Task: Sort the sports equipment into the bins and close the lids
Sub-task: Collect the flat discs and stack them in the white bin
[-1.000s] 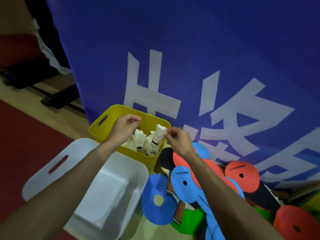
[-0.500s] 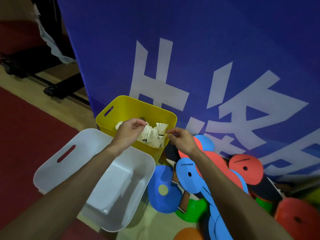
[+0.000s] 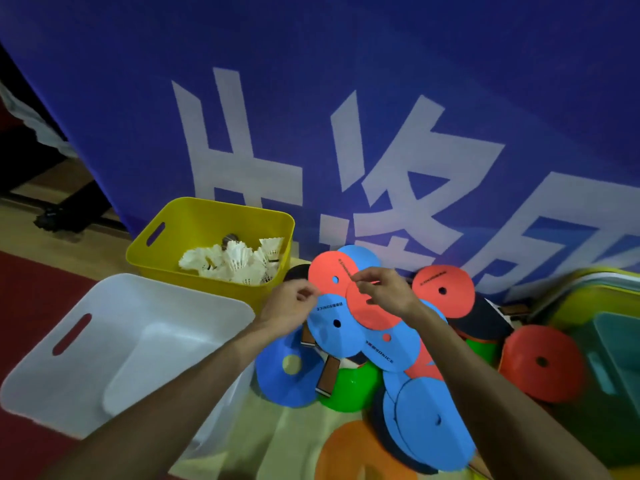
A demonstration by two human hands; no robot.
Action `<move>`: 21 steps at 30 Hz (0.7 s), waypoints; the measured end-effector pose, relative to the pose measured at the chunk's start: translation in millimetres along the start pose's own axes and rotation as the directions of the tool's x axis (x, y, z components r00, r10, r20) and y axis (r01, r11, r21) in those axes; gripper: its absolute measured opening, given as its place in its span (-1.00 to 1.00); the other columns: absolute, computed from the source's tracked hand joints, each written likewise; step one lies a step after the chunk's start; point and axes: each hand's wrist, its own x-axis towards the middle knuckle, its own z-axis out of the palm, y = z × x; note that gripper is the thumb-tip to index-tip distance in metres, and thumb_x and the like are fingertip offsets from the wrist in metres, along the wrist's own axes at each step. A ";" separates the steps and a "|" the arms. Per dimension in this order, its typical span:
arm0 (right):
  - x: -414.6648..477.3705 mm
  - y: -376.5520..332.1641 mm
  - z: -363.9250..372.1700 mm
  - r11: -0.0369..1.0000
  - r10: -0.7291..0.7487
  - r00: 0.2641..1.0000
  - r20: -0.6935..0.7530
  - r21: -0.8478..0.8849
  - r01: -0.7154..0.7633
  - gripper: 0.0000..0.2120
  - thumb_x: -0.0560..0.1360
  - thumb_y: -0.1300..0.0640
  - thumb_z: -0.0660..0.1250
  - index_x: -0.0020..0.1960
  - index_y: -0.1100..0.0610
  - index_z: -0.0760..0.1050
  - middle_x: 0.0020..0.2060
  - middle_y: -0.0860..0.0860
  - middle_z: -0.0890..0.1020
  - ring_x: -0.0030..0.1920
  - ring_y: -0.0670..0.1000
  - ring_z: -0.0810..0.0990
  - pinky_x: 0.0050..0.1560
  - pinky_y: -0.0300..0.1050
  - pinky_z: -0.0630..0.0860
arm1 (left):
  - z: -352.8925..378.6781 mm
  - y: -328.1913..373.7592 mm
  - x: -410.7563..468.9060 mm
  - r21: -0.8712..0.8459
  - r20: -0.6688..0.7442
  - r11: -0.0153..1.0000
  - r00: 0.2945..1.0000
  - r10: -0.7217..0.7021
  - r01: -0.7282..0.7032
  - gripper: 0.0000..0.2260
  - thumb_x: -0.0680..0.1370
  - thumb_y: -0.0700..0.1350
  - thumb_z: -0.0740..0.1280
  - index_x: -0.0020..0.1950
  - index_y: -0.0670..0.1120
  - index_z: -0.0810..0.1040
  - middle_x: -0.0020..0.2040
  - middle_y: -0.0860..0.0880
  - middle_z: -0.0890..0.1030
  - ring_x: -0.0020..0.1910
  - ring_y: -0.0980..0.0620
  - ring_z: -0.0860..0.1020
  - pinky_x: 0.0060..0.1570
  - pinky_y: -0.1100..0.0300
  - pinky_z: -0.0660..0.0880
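Item: shuttlecocks (image 3: 235,263), white, heaped in the yellow bin (image 3: 207,216), which stands open-topped on the floor against the blue banner (image 3: 346,81). Just in front of it we list a white bin (image 3: 173,289), also open-topped. To the right lies a pile of flat discs: a red disc (image 3: 327,270) overlaps a blue disc (image 3: 329,339), and a paddle handle (image 3: 325,377) pokes out beneath. The left hand (image 3: 291,306) and right hand (image 3: 388,292) hover over this pile, close together. The fingers of both are curled, and we see nothing held in either.
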 end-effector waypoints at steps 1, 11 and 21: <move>-4.1 9.9 -5.4 1.000 0.023 0.999 0.028 0.004 -0.023 -0.83 0.56 0.22 0.29 0.10 0.14 0.59 -0.01 -0.05 0.59 -0.06 0.01 0.57 -0.07 -0.05 0.58 | 12.7 -2.7 -1.6 0.048 0.083 0.999 0.996 -0.025 0.021 -0.81 0.55 -0.15 0.29 0.13 -0.08 0.60 0.13 -0.03 0.61 0.11 -0.03 0.55 0.02 0.17 0.47; -22.9 85.2 -33.9 0.990 0.138 0.990 0.029 -0.045 -0.137 -0.82 0.53 0.29 0.26 0.09 0.22 0.58 -0.16 -0.04 0.57 -0.14 0.02 0.55 -0.22 -0.27 0.50 | 59.5 -18.6 9.8 0.102 0.180 0.976 0.962 -0.207 0.191 -0.74 0.57 -0.12 0.26 0.26 -0.06 0.50 0.21 -0.10 0.53 0.05 0.00 0.50 -0.01 0.18 0.45; 7.1 106.4 -15.4 0.991 0.133 0.987 0.088 -0.003 -0.133 -0.82 0.53 0.25 0.25 0.09 0.15 0.57 -0.14 -0.02 0.58 -0.25 0.09 0.56 -0.12 0.04 0.58 | 82.7 -35.2 47.6 0.189 0.132 0.945 0.946 -0.295 0.268 -0.58 0.58 -0.16 0.26 0.43 -0.15 0.33 0.43 -0.13 0.36 0.36 -0.10 0.39 0.19 0.13 0.40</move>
